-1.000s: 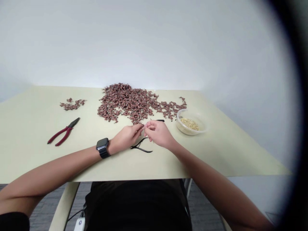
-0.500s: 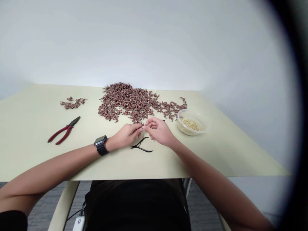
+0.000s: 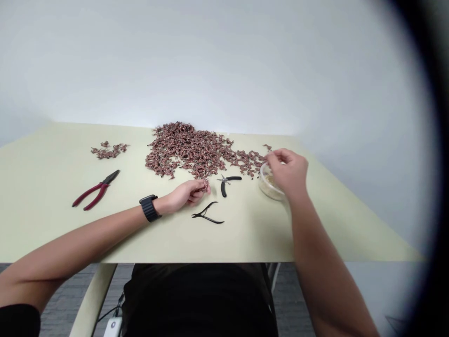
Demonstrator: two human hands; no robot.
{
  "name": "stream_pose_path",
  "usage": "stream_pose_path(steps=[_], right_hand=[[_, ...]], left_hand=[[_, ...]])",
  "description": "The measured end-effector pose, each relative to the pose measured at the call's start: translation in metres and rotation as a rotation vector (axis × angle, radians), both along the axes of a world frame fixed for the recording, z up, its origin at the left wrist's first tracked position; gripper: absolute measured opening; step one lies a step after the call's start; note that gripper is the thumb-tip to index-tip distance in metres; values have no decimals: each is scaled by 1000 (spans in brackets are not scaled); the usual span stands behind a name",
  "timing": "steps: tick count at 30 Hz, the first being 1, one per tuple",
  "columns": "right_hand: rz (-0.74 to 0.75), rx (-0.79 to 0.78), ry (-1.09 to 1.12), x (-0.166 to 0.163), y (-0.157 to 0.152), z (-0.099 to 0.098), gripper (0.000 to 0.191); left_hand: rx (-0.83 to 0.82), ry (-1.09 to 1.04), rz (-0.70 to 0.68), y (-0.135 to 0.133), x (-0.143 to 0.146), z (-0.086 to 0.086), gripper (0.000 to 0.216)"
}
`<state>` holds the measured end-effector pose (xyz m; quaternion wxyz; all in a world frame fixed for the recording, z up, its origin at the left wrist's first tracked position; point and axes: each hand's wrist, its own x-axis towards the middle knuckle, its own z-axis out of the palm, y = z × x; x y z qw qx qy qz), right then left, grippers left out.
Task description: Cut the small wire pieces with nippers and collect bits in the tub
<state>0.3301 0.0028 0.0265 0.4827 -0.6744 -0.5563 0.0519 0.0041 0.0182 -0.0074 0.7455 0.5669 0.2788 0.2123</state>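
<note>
My left hand [image 3: 187, 192] rests on the table at the near edge of the big pile of small reddish-brown pieces [image 3: 196, 150]. Its fingers are curled and pinched round a small piece I cannot make out. My right hand [image 3: 288, 171] hovers over the clear plastic bowl [image 3: 266, 186] of tiny yellowish bits, fingers bunched and pointing down into it. Whether those fingers hold anything is hidden. Black nippers [image 3: 207, 216] lie just in front of my left hand. Small black-handled pliers [image 3: 227, 181] lie between my two hands.
Red-handled pliers [image 3: 94, 190] lie at the left of the pale yellow table [image 3: 52, 220]. A small heap of reddish-brown pieces [image 3: 108, 150] sits at the far left. A black watch [image 3: 149, 208] is on my left wrist. The table's front edge runs near my body.
My right hand left the left hand and moved right to the plastic bowl. That uncovered the small black-handled pliers. My left hand stayed put, still pinched.
</note>
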Motion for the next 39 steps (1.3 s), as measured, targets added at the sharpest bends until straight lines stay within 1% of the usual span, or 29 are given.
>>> stream_pose_path(steps=[1,2,3,4,6,7,9,11,15,17,20,23,25,27,29,30,31,34,36,37,39], right_hand=[[-42,-134,-63,18,1,0,31],[-42,-297,-125,35,3,-2,31],[-8,-446,-191,48,4,-5,29],[45,-552,-259,58,5,-9,26],[145,-664,-371,68,8,-17,20],[169,-680,-413,70,9,-21,18],[174,-675,-463,68,12,-25,13],[146,-645,-458,67,14,-27,11],[118,-571,-341,68,15,-28,17],[120,-553,-292,69,15,-29,18],[113,-565,-253,69,15,-30,19],[72,-621,-233,67,15,-28,21],[46,-617,-243,65,14,-24,20],[19,-523,-254,61,12,-19,21],[13,-377,-189,50,10,-12,25],[43,-315,-103,42,8,-8,27],[105,-269,18,32,5,-5,30],[455,-250,355,-9,-6,3,36],[657,-334,420,-39,-14,5,36],[723,-372,412,-53,-17,4,35],[769,-404,353,-76,-22,2,32]], left_hand=[[-13,-1,6,-1,0,1,21],[-3,6,15,-1,0,1,20],[31,23,24,-2,0,1,21],[84,44,33,-2,-1,1,25],[194,88,28,-3,-1,0,31],[232,98,17,-3,-1,-1,32],[264,97,-6,-2,-1,-2,32],[277,93,-23,-2,-2,-3,31],[270,84,-37,0,-2,-6,29],[268,71,-37,1,-2,-6,27],[298,68,-29,2,-2,-5,26],[331,91,-15,2,-2,-1,27],[352,111,4,2,-2,0,27],[350,118,23,2,-2,0,27],[317,101,38,2,-2,0,27],[302,89,43,1,-2,0,26],[295,77,45,1,-1,0,26],[277,29,45,-3,0,6,28],[231,-12,41,-5,1,11,30],[199,-30,39,-7,1,13,31],[143,-49,35,-8,2,15,33]])
